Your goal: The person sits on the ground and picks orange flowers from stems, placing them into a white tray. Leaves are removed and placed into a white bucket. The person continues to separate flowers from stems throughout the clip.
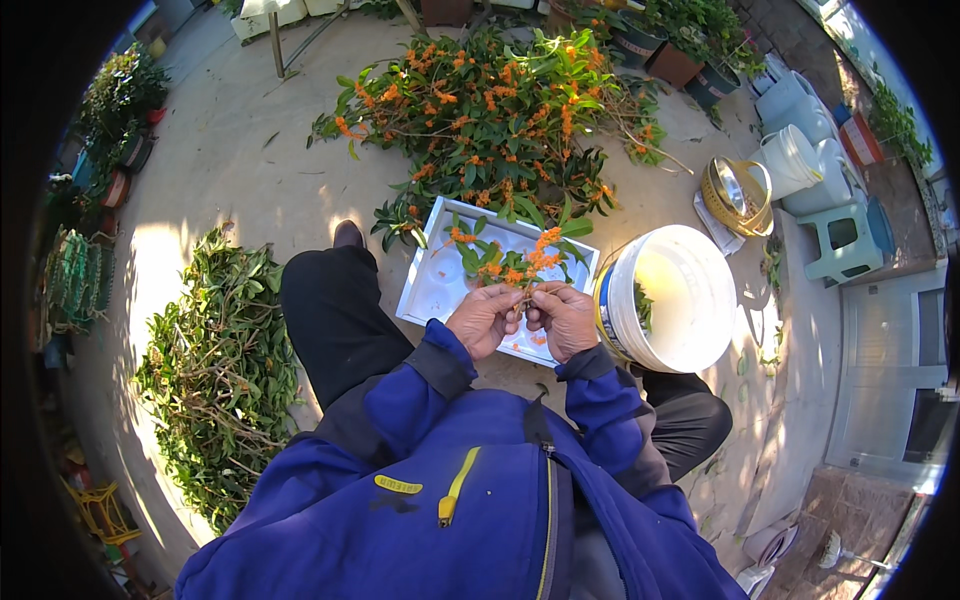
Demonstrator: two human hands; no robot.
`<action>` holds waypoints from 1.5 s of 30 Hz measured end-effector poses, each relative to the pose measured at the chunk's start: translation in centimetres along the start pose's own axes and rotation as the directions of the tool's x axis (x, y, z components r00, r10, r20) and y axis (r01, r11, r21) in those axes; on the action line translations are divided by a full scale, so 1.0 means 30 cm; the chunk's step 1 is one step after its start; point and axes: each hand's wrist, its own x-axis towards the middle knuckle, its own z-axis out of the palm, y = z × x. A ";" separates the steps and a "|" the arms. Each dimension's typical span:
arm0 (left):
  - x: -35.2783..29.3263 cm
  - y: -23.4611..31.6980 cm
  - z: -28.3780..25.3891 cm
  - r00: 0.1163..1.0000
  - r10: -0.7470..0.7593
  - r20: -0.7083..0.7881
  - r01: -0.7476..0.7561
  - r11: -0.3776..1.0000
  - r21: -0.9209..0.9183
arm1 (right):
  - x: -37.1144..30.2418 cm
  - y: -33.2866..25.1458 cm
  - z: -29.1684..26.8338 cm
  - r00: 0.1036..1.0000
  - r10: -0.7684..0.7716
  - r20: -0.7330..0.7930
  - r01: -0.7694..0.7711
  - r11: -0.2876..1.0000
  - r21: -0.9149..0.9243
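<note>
Over a white tray (424, 272), both my hands hold one leafy sprig with orange flowers (515, 270). My left hand (484, 320) pinches it near the stem end. Close beside it, my right hand (562, 318) has its fingers closed on the same sprig. A few loose orange blossoms lie on the tray floor under and around my hands. Just right of the tray stands a large white bucket (700, 300) with some green leaves inside. Beyond the tray lies a big heap of cut branches (490, 130) full of orange flowers.
To my left spreads a pile of leafy branches (215, 370) showing hardly any flowers. A woven basket (738, 200) with a metal bowl, a smaller white bucket (790, 160) and a pale green stool (843, 245) stand at the right. Potted plants (710, 80) line the far side.
</note>
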 end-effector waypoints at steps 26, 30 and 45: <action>0.000 0.010 0.031 0.996 -0.030 -0.083 0.038 0.995 0.096 | 0.035 0.018 -0.023 0.982 -0.092 -0.165 0.078 0.993 -0.090; -0.003 0.005 0.018 0.998 -0.052 -0.033 0.056 0.988 0.144 | 0.036 0.027 -0.036 0.986 -0.085 -0.146 0.076 0.995 -0.065; 0.071 -0.007 -0.038 0.623 0.692 0.365 -0.166 -0.339 0.926 | -0.018 -0.106 0.029 0.890 -0.434 0.139 0.381 0.539 -0.751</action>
